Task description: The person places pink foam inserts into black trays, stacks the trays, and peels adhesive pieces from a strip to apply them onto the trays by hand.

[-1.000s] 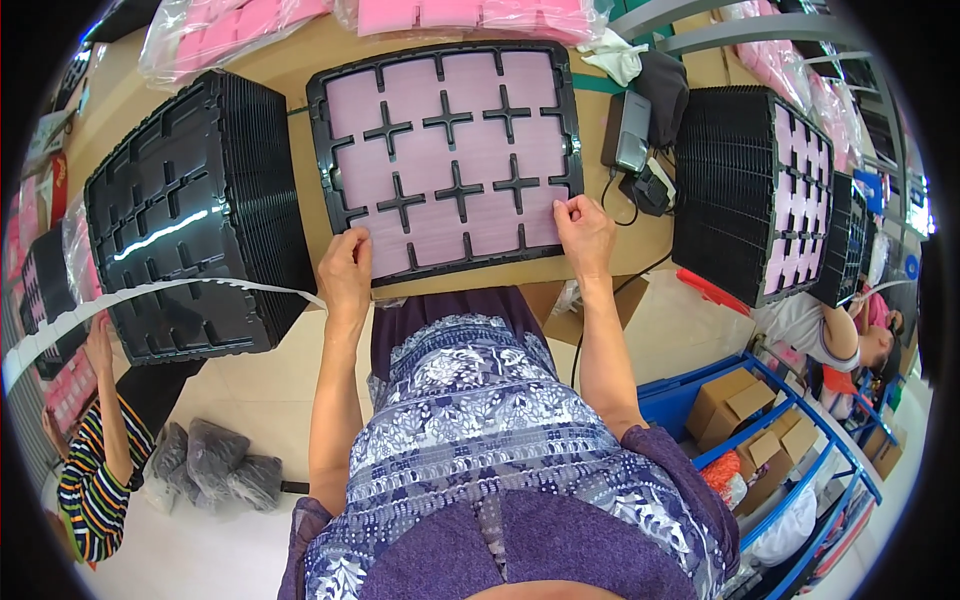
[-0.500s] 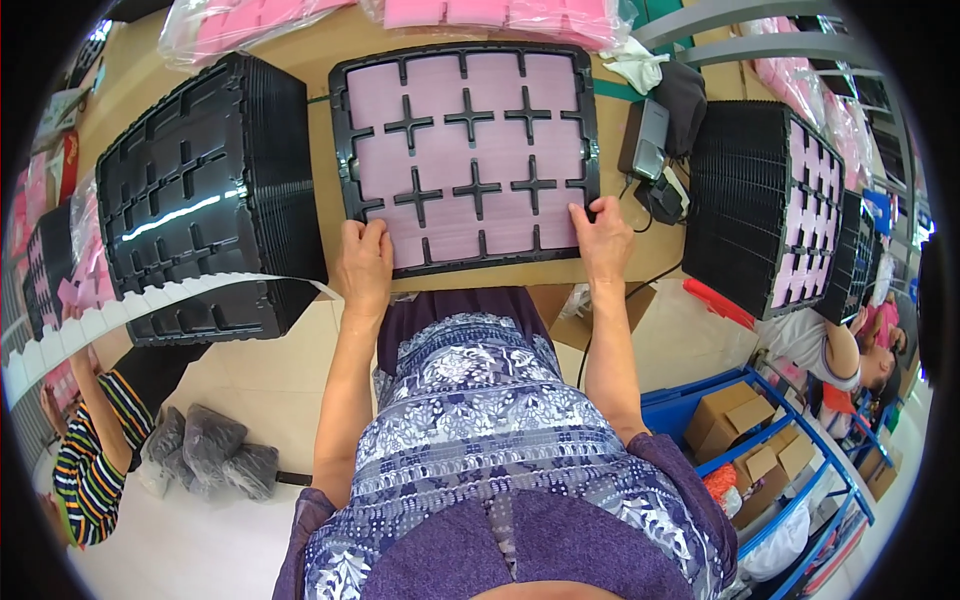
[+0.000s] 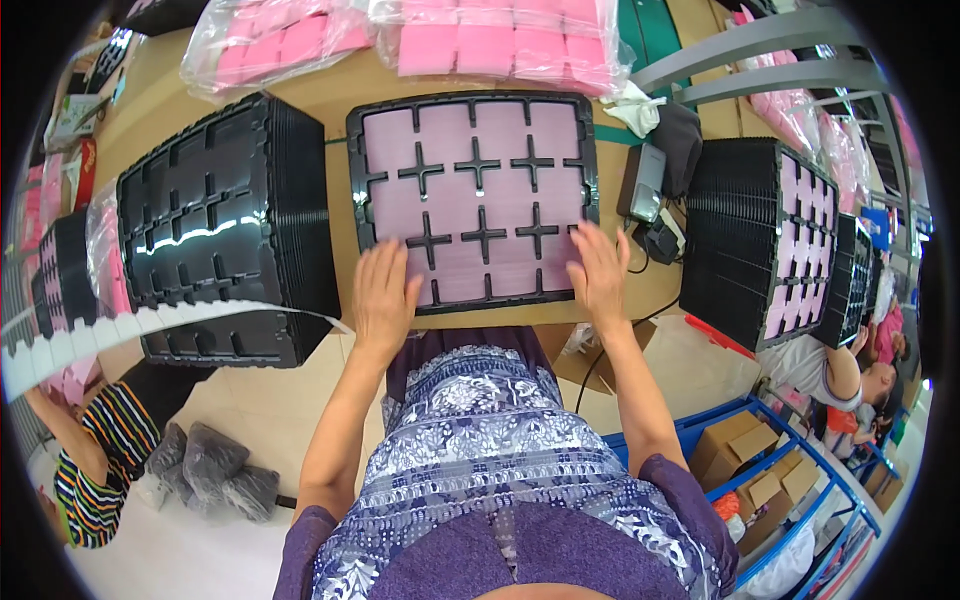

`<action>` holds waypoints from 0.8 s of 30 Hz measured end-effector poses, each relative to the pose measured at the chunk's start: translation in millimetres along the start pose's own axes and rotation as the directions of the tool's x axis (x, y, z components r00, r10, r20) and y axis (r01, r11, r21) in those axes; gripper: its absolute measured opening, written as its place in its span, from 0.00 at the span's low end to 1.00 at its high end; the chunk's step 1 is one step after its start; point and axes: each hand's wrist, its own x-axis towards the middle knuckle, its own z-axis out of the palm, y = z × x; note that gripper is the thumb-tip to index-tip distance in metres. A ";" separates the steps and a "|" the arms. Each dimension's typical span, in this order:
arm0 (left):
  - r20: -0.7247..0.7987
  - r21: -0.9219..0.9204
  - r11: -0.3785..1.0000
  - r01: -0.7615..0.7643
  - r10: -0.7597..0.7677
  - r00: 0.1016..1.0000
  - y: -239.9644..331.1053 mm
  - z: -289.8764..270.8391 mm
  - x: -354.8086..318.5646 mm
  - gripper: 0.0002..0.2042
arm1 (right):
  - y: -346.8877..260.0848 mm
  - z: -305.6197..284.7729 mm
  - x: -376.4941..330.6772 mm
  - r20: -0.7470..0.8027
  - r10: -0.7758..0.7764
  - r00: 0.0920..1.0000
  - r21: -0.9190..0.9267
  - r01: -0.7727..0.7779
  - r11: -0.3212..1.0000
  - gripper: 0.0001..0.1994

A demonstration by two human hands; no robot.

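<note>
Holding both bare forearms (image 3: 345,420) out from purple sleeves (image 3: 680,505), angled inward toward a black tray (image 3: 475,97). Hanging the left hand (image 3: 385,295) palm down over the tray's near left corner, hiding that corner from view, with its wrist nearly in line with the forearm and its fingers pointing away from the body. Setting those fingers almost straight, side by side, and slanting the thumb out toward the near rim. Placing the right hand (image 3: 602,275) to match at the near right corner, back upward, with fingers fanned more widely (a looser pose than on the left) and tipped partly inward across the right rim. Pinching nothing on either side, with both grips slack and thumbs parted from fingers. Cannot tell light contact with the rim from a slight hover above it.

Seeing the tray flat on a brown tabletop (image 3: 340,140), near its front edge and between the two hands, lined with pink sheeting (image 3: 452,200) and divided by small black crosses (image 3: 479,163). Having to its left a tall stack of black trays (image 3: 225,225), and to its right, past a grey device (image 3: 645,175), another dark stack (image 3: 735,240). Showing beyond its far side pink pieces (image 3: 500,45) in clear wrapping. Standing close to the table in a patterned apron (image 3: 470,430).
</note>
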 end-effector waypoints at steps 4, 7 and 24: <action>-0.131 0.011 1.000 0.024 -0.023 0.991 -12.4 22.4 86.1 0.25 | 11.4 19.4 104.5 -0.142 -0.028 0.989 -0.038 0.023 0.999 0.24; -0.086 0.114 0.990 0.083 -0.073 0.994 -41.1 42.6 107.4 0.24 | 36.3 48.5 135.2 -0.090 -0.071 0.993 -0.158 0.056 0.986 0.26; -0.175 0.097 0.967 0.235 -0.216 0.960 -51.3 22.8 131.9 0.20 | 41.6 45.6 143.0 -0.109 0.128 0.986 0.110 -0.116 0.987 0.23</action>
